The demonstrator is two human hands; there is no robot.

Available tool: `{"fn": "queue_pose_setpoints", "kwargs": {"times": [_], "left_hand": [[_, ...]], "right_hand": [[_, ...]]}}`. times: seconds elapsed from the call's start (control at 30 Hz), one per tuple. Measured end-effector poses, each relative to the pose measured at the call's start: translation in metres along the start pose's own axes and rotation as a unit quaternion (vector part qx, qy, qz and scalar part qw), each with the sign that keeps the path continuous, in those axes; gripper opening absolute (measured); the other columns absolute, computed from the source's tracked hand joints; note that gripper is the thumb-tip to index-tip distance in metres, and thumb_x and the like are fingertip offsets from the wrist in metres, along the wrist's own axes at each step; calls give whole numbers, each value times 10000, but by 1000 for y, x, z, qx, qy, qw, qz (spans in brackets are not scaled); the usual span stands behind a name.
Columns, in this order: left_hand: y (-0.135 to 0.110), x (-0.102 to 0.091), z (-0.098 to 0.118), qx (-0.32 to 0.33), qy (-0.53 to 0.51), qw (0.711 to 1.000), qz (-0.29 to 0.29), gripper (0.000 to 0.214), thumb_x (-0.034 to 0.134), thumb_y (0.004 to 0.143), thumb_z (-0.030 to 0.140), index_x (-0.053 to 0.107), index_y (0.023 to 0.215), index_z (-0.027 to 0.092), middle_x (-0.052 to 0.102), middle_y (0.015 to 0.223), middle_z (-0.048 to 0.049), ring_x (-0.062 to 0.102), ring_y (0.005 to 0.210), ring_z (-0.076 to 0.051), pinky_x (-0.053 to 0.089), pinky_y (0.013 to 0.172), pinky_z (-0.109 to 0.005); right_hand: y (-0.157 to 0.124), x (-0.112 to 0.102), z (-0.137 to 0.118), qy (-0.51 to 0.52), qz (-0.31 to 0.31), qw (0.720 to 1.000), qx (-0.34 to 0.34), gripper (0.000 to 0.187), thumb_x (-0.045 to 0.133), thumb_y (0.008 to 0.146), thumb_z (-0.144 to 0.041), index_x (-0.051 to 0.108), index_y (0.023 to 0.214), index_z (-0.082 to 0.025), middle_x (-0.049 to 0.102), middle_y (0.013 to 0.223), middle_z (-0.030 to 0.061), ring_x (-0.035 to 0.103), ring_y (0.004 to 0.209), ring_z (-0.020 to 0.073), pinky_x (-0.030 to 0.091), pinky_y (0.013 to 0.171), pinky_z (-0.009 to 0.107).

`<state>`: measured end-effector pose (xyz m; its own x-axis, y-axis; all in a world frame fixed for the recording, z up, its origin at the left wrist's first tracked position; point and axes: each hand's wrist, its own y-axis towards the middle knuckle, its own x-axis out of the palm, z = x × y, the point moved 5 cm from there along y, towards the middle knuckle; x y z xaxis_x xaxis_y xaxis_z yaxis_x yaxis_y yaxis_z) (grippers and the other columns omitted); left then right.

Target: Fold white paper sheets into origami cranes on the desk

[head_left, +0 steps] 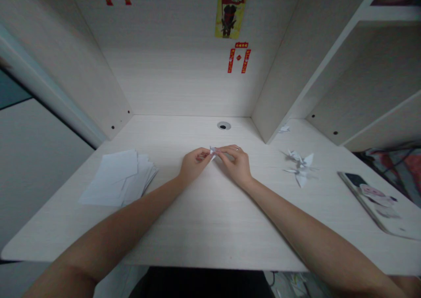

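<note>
Head view — left hand (193,163) and right hand (236,164) both pinch folded paper (213,151).

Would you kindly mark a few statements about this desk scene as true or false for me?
1. The left hand and the right hand both pinch a small folded paper. True.
2. The stack of sheets lies beside the right hand. False: it lies on the desk, left of the left hand.
3. Folded paper figures lie to the right of both hands. True.
4. The book stands upright. False: it lies flat at the desk's right edge.
</note>
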<state>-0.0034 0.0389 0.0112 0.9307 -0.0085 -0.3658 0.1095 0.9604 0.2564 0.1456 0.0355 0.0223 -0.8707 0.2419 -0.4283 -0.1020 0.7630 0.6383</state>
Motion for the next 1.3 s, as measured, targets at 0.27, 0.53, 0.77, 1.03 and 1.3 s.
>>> {"fn": "queue_pose_setpoints", "kwargs": {"times": [0.27,0.53,0.77,1.03,1.3], "left_hand": [[1,6,-8,40,66,996,-39,235,570,764,380,688,802,180,685,752,-10,605,690,-137,445,677,-233],[2,7,-8,33,31,997,-59,254,519,802,380,669,840,178,678,783,-12,595,719,-133,438,691,-222],[3,8,-6,16,23,997,-76,199,551,773,336,665,767,173,649,708,5,559,664,-124,405,640,-215],[3,9,-5,10,11,996,-89,182,536,780,302,661,759,171,656,707,-2,573,662,-130,403,626,-217],[3,8,-3,21,34,995,-93,205,537,782,333,660,763,169,654,725,-4,573,686,-136,400,635,-220]], "right_hand": [[3,-1,-1,38,-17,999,12,133,610,793,-338,720,822,-269,712,819,22,613,830,190,444,819,351],[4,3,24,105,24,988,109,233,637,734,-398,662,612,-201,642,679,32,576,710,174,438,689,298],[4,9,35,177,-7,965,191,287,626,715,-440,649,621,-170,615,649,17,525,631,141,390,604,259],[2,11,40,255,-24,932,258,360,620,700,-505,661,615,-158,613,598,6,514,589,133,369,587,256],[2,14,47,305,-2,909,285,364,655,667,-499,624,548,-157,574,552,-3,480,556,117,348,566,250]]}}
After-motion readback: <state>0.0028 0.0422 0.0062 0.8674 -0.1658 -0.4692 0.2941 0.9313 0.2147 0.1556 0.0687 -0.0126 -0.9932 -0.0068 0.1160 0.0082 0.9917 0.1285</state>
